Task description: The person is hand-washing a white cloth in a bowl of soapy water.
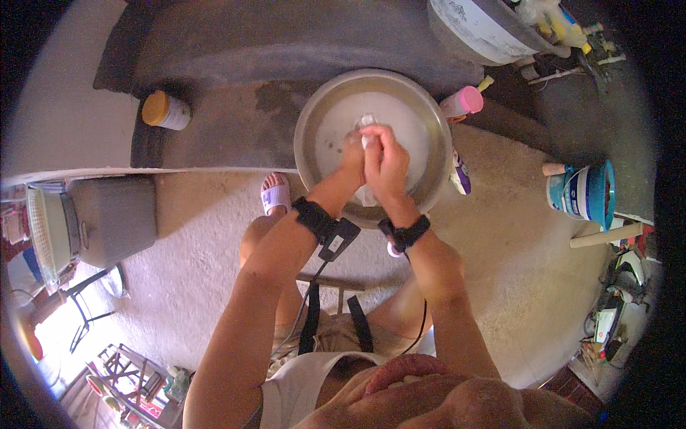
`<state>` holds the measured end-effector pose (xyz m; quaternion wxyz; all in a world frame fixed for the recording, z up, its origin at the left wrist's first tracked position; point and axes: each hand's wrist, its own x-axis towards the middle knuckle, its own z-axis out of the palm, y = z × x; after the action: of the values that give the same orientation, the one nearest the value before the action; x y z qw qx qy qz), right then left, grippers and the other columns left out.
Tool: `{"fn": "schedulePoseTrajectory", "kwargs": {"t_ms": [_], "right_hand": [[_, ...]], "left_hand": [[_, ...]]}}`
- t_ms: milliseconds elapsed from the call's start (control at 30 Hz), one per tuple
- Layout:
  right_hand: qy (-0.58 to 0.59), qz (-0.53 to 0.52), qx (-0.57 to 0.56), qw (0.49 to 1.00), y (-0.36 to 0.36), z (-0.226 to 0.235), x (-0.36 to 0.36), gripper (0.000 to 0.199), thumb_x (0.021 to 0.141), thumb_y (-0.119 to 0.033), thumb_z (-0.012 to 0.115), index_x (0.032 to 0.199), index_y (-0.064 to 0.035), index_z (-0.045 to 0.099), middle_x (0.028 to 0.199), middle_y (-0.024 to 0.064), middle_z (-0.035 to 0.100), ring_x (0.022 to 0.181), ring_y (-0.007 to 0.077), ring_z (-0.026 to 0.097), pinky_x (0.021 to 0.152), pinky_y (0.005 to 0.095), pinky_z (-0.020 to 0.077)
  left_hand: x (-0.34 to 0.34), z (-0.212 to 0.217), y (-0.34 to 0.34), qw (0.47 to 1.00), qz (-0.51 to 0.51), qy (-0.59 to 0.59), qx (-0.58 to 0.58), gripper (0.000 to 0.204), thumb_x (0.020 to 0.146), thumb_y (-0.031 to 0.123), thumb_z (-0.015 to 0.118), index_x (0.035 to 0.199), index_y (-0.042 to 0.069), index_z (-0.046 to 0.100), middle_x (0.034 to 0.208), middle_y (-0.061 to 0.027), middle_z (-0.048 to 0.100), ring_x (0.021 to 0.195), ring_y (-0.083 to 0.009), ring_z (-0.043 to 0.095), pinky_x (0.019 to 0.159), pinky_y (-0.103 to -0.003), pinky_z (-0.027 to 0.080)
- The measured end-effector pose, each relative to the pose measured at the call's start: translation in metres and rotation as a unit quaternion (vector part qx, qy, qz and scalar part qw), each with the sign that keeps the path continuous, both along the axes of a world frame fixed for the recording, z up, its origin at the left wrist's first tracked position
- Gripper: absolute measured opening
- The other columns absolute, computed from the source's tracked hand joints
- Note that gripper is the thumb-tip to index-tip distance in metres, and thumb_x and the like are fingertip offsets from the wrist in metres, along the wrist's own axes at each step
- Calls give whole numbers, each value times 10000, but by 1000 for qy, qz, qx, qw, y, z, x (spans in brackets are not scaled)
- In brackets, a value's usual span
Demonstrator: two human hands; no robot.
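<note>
Between my legs a round metal basin (306, 118) holds cloudy, whitish water with a few bubbles. Over its middle, my left hand (351, 156) and my right hand (386, 163) are pressed close together, both closed around a bunched white cloth (368, 119). The cloth shows above the knuckles, and a pale end hangs below the wrists. Most of it is hidden by my fingers, which are slightly blurred. A black band sits on each wrist, with a cable running back from it.
A yellow-lidded tub (166, 111) stands on the dark ledge. Right of the basin are a pink-lidded container (464, 102) and a purple-and-white packet (461, 175). Farther right stands a blue bucket (582, 193). A large pale basin (482, 28) is at upper right; a grey box (114, 218) is at left.
</note>
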<state>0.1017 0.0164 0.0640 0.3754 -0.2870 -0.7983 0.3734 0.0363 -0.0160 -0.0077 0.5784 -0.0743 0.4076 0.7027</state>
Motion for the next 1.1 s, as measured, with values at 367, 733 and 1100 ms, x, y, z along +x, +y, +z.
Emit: {"fn": "schedulePoseTrajectory", "kwargs": {"t_ms": [367,733,1100], "right_hand": [[7,9,29,1000,5,-4,-1,180,841,-78,474,993,-138,552,698,135,611,616,340,598,567,405,458],[-55,-11,-15,998,8,-7,6,201,852,-101,453,1034,-137,530,764,154,620,674,351,609,585,431,463],[-45,-19,31,998,10,-10,3,197,852,-91,453,1023,-148,535,746,149,617,651,348,610,565,446,455]], "left_hand": [[1,26,-4,998,56,-22,-6,334,924,324,394,1070,53,521,986,-92,612,845,-233,605,751,-341,485],[7,27,6,997,66,15,-27,284,890,205,412,1085,27,517,949,-147,595,848,-263,593,720,-386,476],[4,19,2,995,94,-3,-14,404,932,374,368,1032,41,575,913,-75,599,791,-200,580,702,-358,463]]}}
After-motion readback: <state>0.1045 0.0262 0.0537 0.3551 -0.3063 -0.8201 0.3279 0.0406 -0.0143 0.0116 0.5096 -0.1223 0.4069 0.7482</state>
